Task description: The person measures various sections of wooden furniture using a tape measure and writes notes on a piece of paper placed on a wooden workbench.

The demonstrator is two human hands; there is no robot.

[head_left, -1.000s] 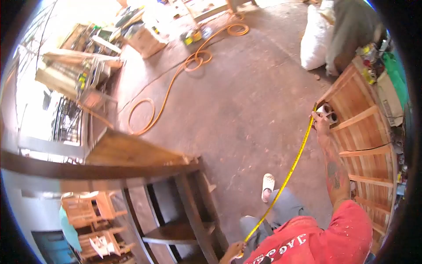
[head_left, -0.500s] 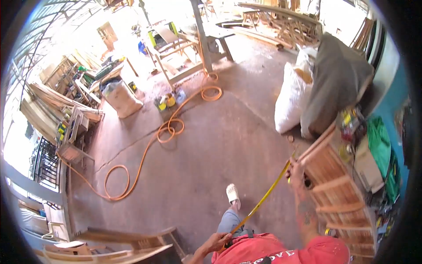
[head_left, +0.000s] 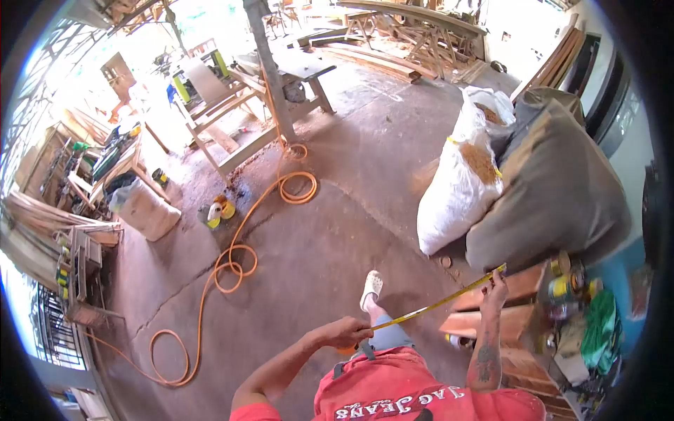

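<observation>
A yellow tape measure (head_left: pixel 432 306) is stretched between my two hands, its blade slanting up to the right. My left hand (head_left: pixel 345 332) is closed around the tape's case end at my waist; a bit of orange shows beneath the fingers. My right hand (head_left: pixel 496 289) grips the blade close to its free end, which sticks out just past the fingers. Beneath and beside that hand is a slatted reddish-brown wooden piece (head_left: pixel 516 326) at my right. Whether the tape touches the wood I cannot tell.
An orange hose (head_left: pixel 203 302) lies in loops across the concrete floor. A white sack of sawdust (head_left: pixel 456 189) and a large grey-brown sack (head_left: pixel 562 189) stand ahead on the right. Cans (head_left: pixel 565 286) and a green bag (head_left: pixel 602 330) sit beside the wood. A post (head_left: pixel 270 70) rises by a wooden frame.
My left hand has moved up and forward with the tape measure. The view has shifted, and the slatted wood now sits lower. The tape lies at a flatter slant.
</observation>
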